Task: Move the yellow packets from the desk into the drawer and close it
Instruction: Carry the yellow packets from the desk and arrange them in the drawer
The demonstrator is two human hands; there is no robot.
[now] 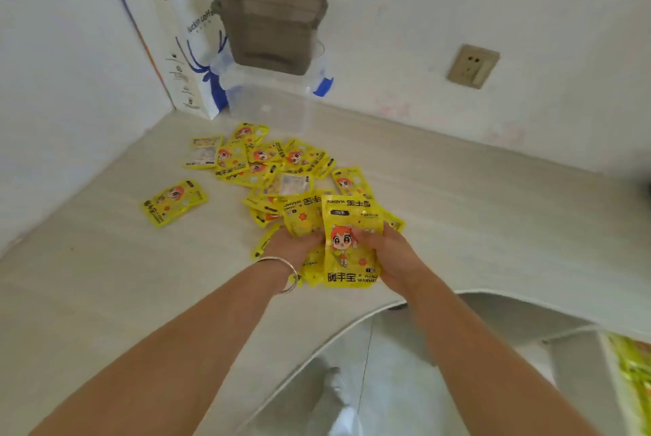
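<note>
Here a bundle of yellow packets (350, 241) is pinched between the left hand (292, 245) and right hand (391, 252) near the desk (493, 224) front edge; the stack should be squared and gripped firmly before being carried to the drawer (630, 379), open below the front right corner.

Evenly and softly lit, bright, without hard shadows or glare. Strong wide-angle bending: worktop (105, 294) edge and walls curving toward the corners. Soft overall, slightly washed out (compression smear on fine print). Blurred worst at the lower right, where a yellow-green patch stays unreadable.
</note>
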